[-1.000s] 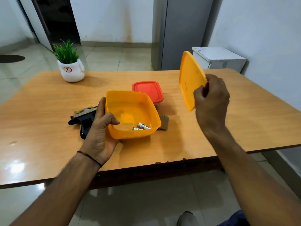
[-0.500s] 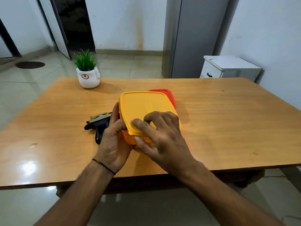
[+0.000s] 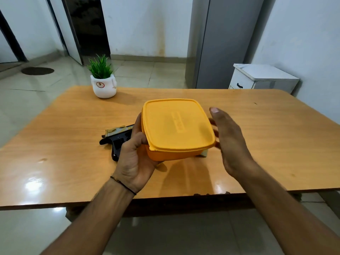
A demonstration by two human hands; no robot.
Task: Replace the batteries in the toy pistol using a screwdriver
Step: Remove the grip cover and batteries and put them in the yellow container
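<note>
A yellow plastic box (image 3: pixel 171 153) with its yellow lid (image 3: pixel 176 124) on is lifted and tilted above the table. My left hand (image 3: pixel 134 155) grips the box's left side from below. My right hand (image 3: pixel 228 140) hovers with fingers spread just off the box's right edge, holding nothing. The black and gold toy pistol (image 3: pixel 117 138) lies on the table behind my left hand, partly hidden by it. The box's contents are hidden under the lid. No screwdriver shows.
The wooden table (image 3: pixel 73 144) carries a white pot with a green plant (image 3: pixel 103 83) at the back left. A small pale object (image 3: pixel 204 153) peeks out under the box's right corner. A white cabinet (image 3: pixel 261 78) and a grey fridge (image 3: pixel 217 43) stand beyond the table.
The lid, held up in my right hand a second ago, was pressed onto the open box. My right hand has since let go and drawn aside, and my left hand has lifted the box.
</note>
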